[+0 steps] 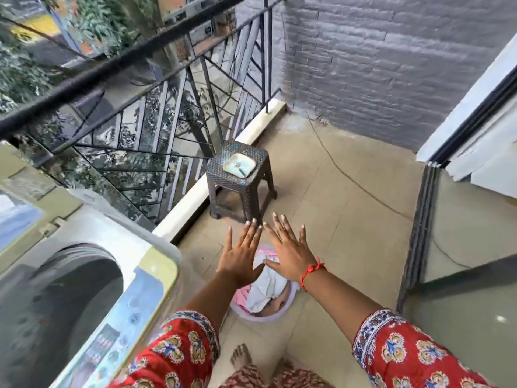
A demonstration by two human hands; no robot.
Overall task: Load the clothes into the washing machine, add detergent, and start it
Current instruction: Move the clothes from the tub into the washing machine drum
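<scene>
Balcony tiles lie under us. Our left hand [241, 254] and right hand [289, 254] are spread flat, empty, mid-frame above the tub [289, 299] of clothes [265, 292] (pink and white). Lower left, the washing machine [84, 289] stands open; a stool [237, 177] sits beyond.

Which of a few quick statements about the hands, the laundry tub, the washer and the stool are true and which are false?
1. Both hands, left hand and right hand, are open and hold nothing. True.
2. The clothes are already inside the washing machine. False: they lie in the tub on the floor.
3. The washing machine's lid is shut. False: its drum opening is exposed.
4. A small dish sits on the stool. True.
5. A red thread circles the right wrist. True.
</scene>
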